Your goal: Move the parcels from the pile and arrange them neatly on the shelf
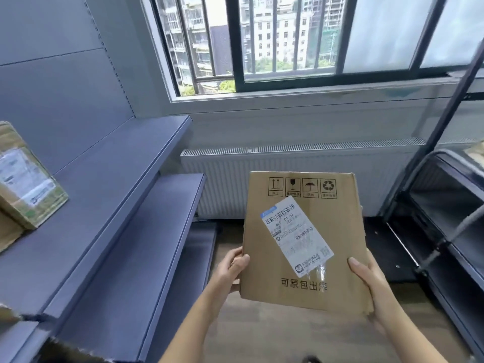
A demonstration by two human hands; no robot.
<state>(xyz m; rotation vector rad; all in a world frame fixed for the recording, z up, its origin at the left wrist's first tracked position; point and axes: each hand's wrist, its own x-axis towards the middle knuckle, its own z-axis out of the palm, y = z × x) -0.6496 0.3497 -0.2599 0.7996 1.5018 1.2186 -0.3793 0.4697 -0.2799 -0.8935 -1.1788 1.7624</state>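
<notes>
I hold a brown cardboard parcel (332, 226) in front of me, above the wooden floor, its face with a slanted white shipping label toward the camera. My left hand (231, 268) grips its lower left edge, thumb on the front. My right hand (372, 284) grips the lower right edge, thumb on the front and fingers behind. The blue-grey shelf unit (110, 195) stands to my left with several tiers. Another cardboard parcel (28, 179) with a label sits at the far left of the upper tier.
A white radiator (301, 179) runs under the barred window straight ahead. A dark metal cart or rack (442, 224) stands at the right. Torn cardboard edges (10, 318) show at the lower left.
</notes>
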